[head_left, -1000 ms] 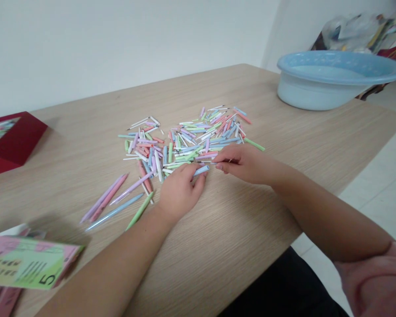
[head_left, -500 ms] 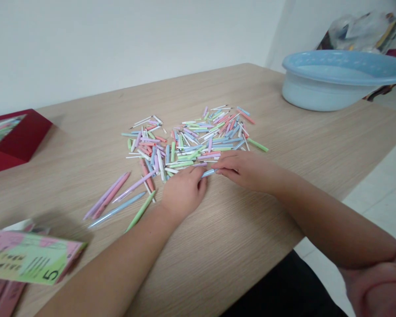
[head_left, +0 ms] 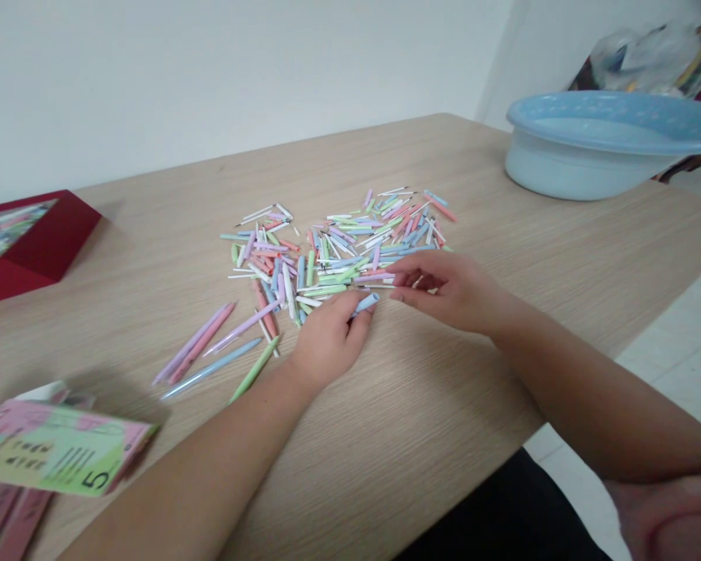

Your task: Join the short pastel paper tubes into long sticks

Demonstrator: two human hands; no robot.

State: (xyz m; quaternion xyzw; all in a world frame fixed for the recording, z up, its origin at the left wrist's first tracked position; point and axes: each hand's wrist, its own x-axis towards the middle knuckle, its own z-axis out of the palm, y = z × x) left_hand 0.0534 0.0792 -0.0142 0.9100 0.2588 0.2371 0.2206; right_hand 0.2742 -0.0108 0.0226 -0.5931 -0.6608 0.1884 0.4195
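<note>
Pinched in my left hand (head_left: 334, 331) is a light blue pen barrel (head_left: 367, 302), its open end pointing right and up. My right hand (head_left: 444, 290) hovers beside the right front of the pile, thumb and fingers apart, with nothing visible between them. A white pen refill (head_left: 379, 287) lies close to its fingertips. Beyond both hands spreads a pile of pen parts (head_left: 344, 248), with barrels and refills in blue, green, pink, purple and white. Left of my left hand lie a purple pen (head_left: 190, 344), a pink pen (head_left: 202, 343), a blue pen (head_left: 213, 369) and a green pen (head_left: 254, 369).
A red box (head_left: 52, 241) filled with pen parts stands at the far left. Printed green-and-pink packaging (head_left: 64, 448) lies at the near left. At the right back sits a blue plastic basin (head_left: 584, 164). A white wall borders the table's back edge.
My right hand has moved away from the blue barrel, and its fingers have spread. My left hand keeps the barrel, whose open end is now exposed and tipped up.
</note>
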